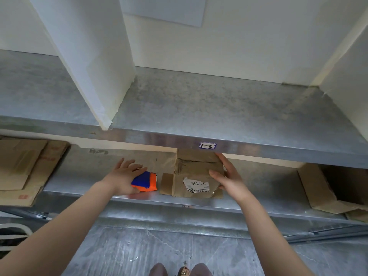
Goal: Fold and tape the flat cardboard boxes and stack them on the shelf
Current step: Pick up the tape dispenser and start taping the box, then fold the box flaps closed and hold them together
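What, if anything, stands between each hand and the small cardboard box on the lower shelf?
Nothing blocks the right hand: it holds the cardboard box at its right side. The left hand grips the orange-and-blue tape dispenser, which lies between that hand and the box, just clear of its left flap.

Metal shelf (79,176), cardboard box (191,166), orange-blue tape dispenser (150,182), flattened cardboard (23,166)

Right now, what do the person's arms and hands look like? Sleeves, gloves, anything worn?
The left forearm and right forearm are bare to the frame edge, with no sleeves in view. The left hand and right hand wear no gloves. No watch, bracelet or ring shows on the wrists or the visible fingers, and there are no markings.
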`<state>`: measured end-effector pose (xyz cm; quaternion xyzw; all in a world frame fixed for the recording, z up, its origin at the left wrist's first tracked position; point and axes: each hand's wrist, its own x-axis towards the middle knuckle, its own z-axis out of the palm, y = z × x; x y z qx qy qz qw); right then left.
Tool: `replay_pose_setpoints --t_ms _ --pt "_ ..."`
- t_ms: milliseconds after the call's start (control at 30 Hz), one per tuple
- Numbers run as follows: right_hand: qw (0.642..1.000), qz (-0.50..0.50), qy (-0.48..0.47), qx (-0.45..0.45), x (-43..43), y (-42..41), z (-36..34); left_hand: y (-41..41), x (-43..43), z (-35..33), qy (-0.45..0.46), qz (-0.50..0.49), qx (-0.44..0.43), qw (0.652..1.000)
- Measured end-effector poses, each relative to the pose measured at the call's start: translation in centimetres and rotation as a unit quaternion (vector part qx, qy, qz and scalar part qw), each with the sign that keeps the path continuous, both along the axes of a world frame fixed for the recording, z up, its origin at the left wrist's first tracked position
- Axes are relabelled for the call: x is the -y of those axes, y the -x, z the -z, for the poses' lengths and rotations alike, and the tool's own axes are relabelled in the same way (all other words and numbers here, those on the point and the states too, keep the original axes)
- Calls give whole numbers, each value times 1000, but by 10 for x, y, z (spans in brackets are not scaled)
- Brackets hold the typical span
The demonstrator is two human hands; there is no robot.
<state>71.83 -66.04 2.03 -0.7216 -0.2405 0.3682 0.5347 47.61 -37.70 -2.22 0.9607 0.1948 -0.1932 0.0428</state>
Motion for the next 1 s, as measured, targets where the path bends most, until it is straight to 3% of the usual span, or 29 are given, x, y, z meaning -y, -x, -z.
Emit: replay_pose_setpoints --t_ms 100,200,300,367,533,700,833,1000 --pt "1000 1 7 27 1 2 -3 -6 17 -16 20 -30 103 994" --pt "991 14 41 126 1 5 -6 -18 47 -47 104 -56 342 932" --pt "965 31 60 255 2 9 -7 -37 86 -74 93 -35 426 899" --pt "949 25 52 311 2 13 -10 -49 108 -81 35 -17 435 899" --pt "929 -10 44 367 -2 24 -10 -69 125 -73 5 57 377 925" --pt "932 -9 97 350 -10 32 -10 -73 120 -55 65 34 299 951" --pt "951 -5 68 301 -13 34 -17 -74 121 -58 211 -45 342 914" --pt "995 24 -6 95 -3 32 -13 -71 132 -58 348 -178 327 860"
